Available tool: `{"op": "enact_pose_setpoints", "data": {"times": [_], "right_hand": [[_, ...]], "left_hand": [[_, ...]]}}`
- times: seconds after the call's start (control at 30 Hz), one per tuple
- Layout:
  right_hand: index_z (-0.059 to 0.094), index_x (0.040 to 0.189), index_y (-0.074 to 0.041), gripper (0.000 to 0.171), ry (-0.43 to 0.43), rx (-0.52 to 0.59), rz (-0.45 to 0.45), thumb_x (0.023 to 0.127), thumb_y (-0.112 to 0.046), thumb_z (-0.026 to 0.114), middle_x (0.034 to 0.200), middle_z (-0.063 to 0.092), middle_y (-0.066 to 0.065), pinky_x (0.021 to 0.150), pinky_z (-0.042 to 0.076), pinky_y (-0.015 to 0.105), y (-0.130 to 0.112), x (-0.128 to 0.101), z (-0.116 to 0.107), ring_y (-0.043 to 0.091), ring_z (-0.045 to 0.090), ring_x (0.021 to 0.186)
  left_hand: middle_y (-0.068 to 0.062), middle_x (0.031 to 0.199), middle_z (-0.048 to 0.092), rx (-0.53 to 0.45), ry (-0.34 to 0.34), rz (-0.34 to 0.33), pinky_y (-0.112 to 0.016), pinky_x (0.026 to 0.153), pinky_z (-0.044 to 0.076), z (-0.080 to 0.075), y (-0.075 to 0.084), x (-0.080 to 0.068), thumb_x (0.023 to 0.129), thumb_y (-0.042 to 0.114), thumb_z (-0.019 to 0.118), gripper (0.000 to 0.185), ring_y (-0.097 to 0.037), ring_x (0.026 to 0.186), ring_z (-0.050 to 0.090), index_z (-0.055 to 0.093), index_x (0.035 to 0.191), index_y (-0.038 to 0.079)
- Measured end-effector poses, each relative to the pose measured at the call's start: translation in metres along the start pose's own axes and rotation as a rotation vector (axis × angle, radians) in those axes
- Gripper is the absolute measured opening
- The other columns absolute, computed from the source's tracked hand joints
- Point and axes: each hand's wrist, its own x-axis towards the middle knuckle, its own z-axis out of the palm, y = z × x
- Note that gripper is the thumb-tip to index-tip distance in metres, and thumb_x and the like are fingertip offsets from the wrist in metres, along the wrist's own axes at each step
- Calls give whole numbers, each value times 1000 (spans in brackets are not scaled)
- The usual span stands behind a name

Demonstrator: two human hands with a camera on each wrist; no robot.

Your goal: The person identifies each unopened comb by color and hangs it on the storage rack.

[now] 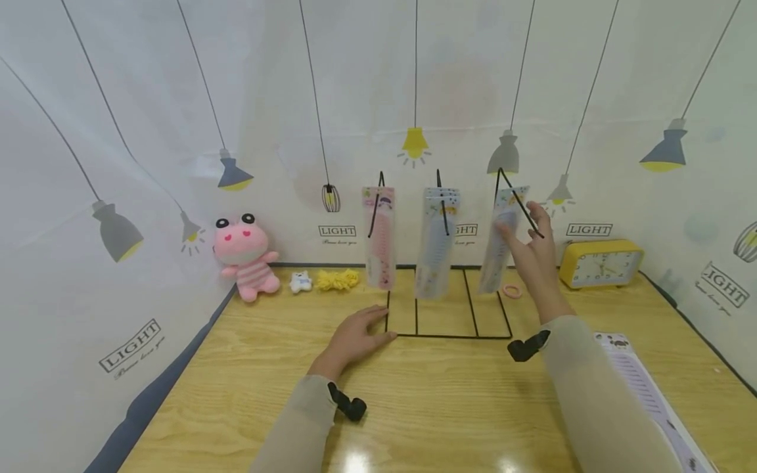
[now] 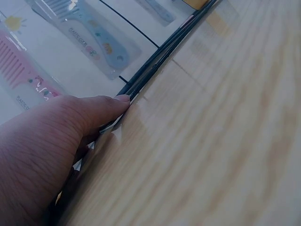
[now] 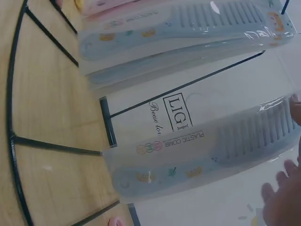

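Note:
A black wire rack stands on the table with three raised hooks. A pink comb in clear packaging hangs on the left hook, and overlapping packaged blue combs hang on the middle one. On the right hook hangs another packaged blue comb, slightly tilted. My right hand is beside it, thumb touching the package's upper part and the other fingers apart from it near the hook's tip. My left hand rests at the rack's front left corner, its thumb against the front bar.
A purple packaged comb lies by my right forearm. Along the back are a pink plush toy, a small white bear figure, a yellow bundle, a pink ring and a yellow clock. A printed curtain hangs behind.

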Motion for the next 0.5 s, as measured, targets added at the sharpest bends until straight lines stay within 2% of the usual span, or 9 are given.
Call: {"op": "enact_pose_setpoints", "data": {"times": [0.07, 0.1, 0.17, 0.23, 0.3, 0.33, 0.4, 0.5], "right_hand": [[33, 156, -19, 80, -65, 49, 73, 92, -48, 71, 155, 39, 7, 119, 30, 40, 0, 5, -1, 20, 33, 145], [39, 152, -16, 74, -73, 72, 97, 92, -47, 71, 147, 47, 9, 115, 35, 39, 0, 6, -1, 22, 39, 139], [51, 141, -13, 63, -59, 110, 155, 91, -46, 72, 130, 56, 5, 109, 42, 31, -1, 5, -2, 20, 48, 128], [59, 125, -7, 49, -45, 211, 183, 91, -39, 74, 112, 59, 2, 96, 49, 24, -2, 4, -4, 16, 55, 113], [63, 113, -4, 36, -54, 335, 171, 92, -30, 76, 100, 63, -2, 80, 52, 17, -2, 0, -7, 11, 59, 96], [64, 112, -4, 31, -72, 416, 159, 92, -25, 75, 101, 68, -4, 80, 54, 15, -2, -2, -10, 8, 63, 95], [65, 105, -1, 19, -118, 589, 106, 93, -12, 74, 93, 72, 1, 71, 56, 17, -2, -8, -15, 10, 66, 84], [66, 99, 1, 4, -195, 761, 22, 95, 0, 67, 85, 74, 6, 63, 55, 19, -2, -22, -24, 12, 67, 74]], "left_hand": [[2, 157, 42, -2, -1, -1, -49, 119, 30, -1, 0, -1, 93, 60, 61, 69, -23, 146, 36, 49, 151, 25], [2, 157, 42, -5, -4, -1, -49, 119, 30, -1, 0, -1, 93, 60, 62, 69, -23, 146, 36, 49, 151, 25], [2, 157, 42, -10, -8, -3, -49, 119, 29, -1, 0, -2, 94, 59, 62, 68, -23, 146, 36, 49, 151, 25], [3, 157, 42, -12, -13, -5, -49, 119, 29, -1, 0, -2, 94, 59, 62, 68, -23, 146, 35, 49, 151, 25], [3, 157, 41, -10, -13, -5, -50, 119, 29, 0, -1, -2, 93, 61, 61, 69, -23, 146, 35, 48, 151, 25], [3, 157, 41, -7, -11, -6, -50, 119, 30, 0, -1, -1, 93, 63, 60, 70, -23, 146, 35, 48, 151, 26], [4, 158, 41, -3, -8, -4, -50, 119, 30, 1, -2, 0, 92, 65, 59, 72, -23, 146, 35, 48, 151, 26], [4, 158, 40, 3, -8, -5, -50, 118, 30, 1, -3, 0, 92, 68, 57, 73, -23, 146, 35, 48, 152, 27]]}}
